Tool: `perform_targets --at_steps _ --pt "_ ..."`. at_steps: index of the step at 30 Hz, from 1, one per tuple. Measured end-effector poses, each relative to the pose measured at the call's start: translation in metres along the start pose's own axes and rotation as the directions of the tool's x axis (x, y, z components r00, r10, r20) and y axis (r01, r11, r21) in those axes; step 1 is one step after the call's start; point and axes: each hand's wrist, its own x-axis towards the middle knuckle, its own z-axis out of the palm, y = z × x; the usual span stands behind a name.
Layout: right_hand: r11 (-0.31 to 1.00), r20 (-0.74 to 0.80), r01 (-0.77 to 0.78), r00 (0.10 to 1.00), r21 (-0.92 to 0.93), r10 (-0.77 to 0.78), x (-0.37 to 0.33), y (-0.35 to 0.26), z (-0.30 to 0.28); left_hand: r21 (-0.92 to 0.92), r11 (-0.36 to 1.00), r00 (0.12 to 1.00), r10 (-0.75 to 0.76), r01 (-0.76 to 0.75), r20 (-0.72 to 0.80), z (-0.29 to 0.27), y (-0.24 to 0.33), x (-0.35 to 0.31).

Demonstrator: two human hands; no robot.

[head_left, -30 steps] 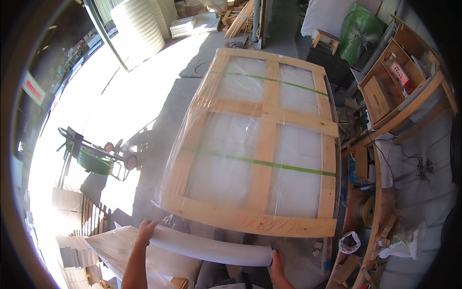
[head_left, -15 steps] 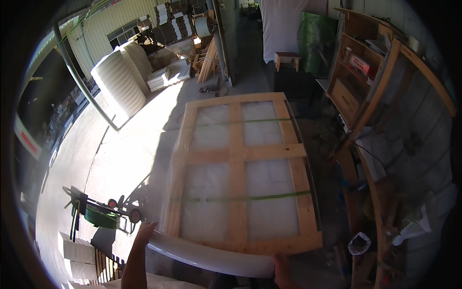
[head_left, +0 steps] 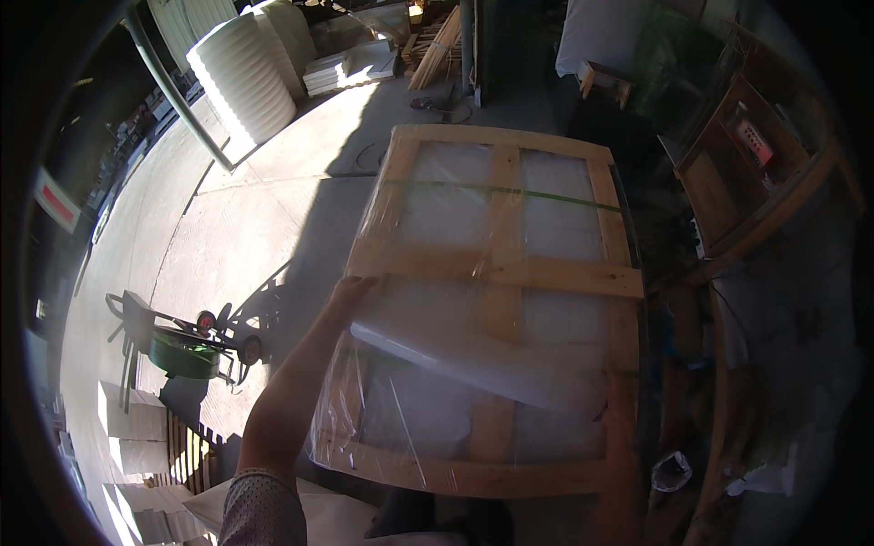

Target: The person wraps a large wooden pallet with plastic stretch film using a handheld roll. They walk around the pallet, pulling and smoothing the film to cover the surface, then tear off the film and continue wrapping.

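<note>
I hold a long roll of clear stretch film (head_left: pixel 478 366) crosswise over a crate-like load. My left hand (head_left: pixel 355 289) is closed at the roll's left end, with the arm stretched forward. At the other end, my right hand (head_left: pixel 621 405) grips the roll, though blur and shade soften its fingers. Beneath lies the load's timber frame (head_left: pixel 546 478), with pale wrapped panels (head_left: pixel 414 419) between its slats. Shiny, creased film covers its near part and left side. A green strap (head_left: pixel 555 197) crosses the far part.
On the left stands a strapping cart (head_left: pixel 187 350) with wheels and a green coil. White blocks (head_left: pixel 137 428) are stacked nearer. A metal post (head_left: pixel 177 91) and big white rolls (head_left: pixel 241 77) stand far left. Wooden shelving (head_left: pixel 728 182) lines the right side; a stool (head_left: pixel 605 84) is behind.
Both hands have carried the film roll forward from the load's near edge to over its middle. Film now lies across the near part. The view has tilted downward.
</note>
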Motion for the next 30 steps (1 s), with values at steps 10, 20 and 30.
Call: perform_targets --at_steps 10,20,30 --pt "0.074 0.162 0.311 0.666 -0.947 -0.728 0.041 -0.059 0.097 0.775 0.631 0.84 0.423 -0.004 -0.341 -0.008 -0.055 -0.057" --pt "-0.033 0.304 0.409 0.618 -0.912 -0.725 -0.015 -0.043 0.258 0.55 0.757 0.934 -0.32 0.353 -0.16 -0.078 -0.181 -0.235" --pt "0.009 0.27 0.367 0.7 -0.93 -0.661 -0.005 -0.057 0.264 -0.731 0.681 0.925 -0.251 -0.042 -0.287 -0.052 -0.286 -0.29"
